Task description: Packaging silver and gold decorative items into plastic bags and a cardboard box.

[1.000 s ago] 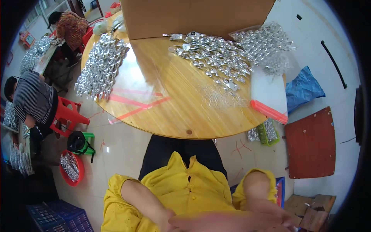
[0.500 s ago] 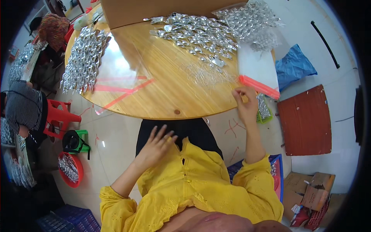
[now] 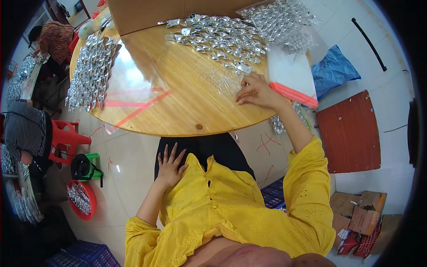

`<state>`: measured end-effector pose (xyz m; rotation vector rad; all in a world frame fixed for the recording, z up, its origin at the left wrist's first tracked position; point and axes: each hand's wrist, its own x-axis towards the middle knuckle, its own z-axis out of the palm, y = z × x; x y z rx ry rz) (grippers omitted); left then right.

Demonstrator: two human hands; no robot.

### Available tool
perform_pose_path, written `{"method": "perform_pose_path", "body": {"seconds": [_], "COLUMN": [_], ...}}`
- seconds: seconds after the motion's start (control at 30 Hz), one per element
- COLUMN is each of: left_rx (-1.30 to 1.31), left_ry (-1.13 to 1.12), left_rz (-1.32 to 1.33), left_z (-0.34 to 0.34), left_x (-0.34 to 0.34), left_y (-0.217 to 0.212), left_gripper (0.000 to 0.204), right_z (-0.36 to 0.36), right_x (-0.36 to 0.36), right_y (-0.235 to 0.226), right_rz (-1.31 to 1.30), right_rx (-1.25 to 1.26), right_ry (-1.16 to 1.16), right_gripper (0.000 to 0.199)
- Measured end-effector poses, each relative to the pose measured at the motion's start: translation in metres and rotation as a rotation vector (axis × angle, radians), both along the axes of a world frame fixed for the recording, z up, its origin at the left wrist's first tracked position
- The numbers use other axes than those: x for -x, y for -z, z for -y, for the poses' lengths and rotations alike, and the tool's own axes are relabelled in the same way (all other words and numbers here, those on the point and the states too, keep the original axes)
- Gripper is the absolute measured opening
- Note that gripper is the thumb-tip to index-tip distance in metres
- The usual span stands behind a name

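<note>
the right hand (image 3: pixel 255 91) holds nothing; its fingers are bent a little and the tips press on a loose bunch of thin clear strings (image 3: pixel 220 82) that lies on the round wooden table (image 3: pixel 178 111), near the edge closest to the person. the left hand (image 3: pixel 170 165) is also without any object, flat and with the fingers spread, resting on the lap at the hem of the yellow shirt (image 3: pixel 231 213). just beside the right hand, on its right side, lies a stack of clear bags with orange-red strip (image 3: pixel 291 82). behind the strings is a wide pile of shiny silver packets (image 3: pixel 218 38), and a second pile of silver packets (image 3: pixel 91 71) lies at the left edge of the table. a clear plastic sheet with red lines (image 3: pixel 129 95) covers the left part of the table. a brown cardboard box (image 3: pixel 151 13) stands at the far side.
</note>
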<state>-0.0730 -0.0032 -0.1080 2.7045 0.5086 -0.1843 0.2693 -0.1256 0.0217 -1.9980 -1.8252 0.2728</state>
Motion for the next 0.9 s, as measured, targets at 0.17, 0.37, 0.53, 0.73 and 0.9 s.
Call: {"method": "perform_pose_path", "body": {"seconds": [0.17,0.37,0.53,0.73,0.9], "left_rx": [0.025,0.739,2.061,1.321,1.331], "left_ry": [-0.004,-0.031,0.338,0.964,1.138], "left_rz": [0.017,0.075,0.422,0.357,0.211], "left_z": [0.0,0.003,0.022,0.036,0.041], "left_x": [-0.001,-0.016,-0.034,-0.08,-0.089], "left_y": [-0.001,-0.057,-0.213,-0.303,-0.304], "left_gripper": [0.051,0.053,0.05,0.04,0.041], "right_z": [-0.009,-0.011,-0.016,-0.019,-0.023], "right_x": [-0.001,-0.019,-0.018,-0.018,-0.003], "right_y": [-0.002,-0.06,-0.111,-0.147,-0.102], "right_rz": [0.048,-0.859,-1.212,-1.02,-0.679], "right_rx": [0.081,-0.29,-0.625,-0.792,-0.733], "right_ry": [-0.076,0.106,-0.1,0.002,0.273], "right_gripper": [0.014,0.014,0.009,0.008,0.021]}}
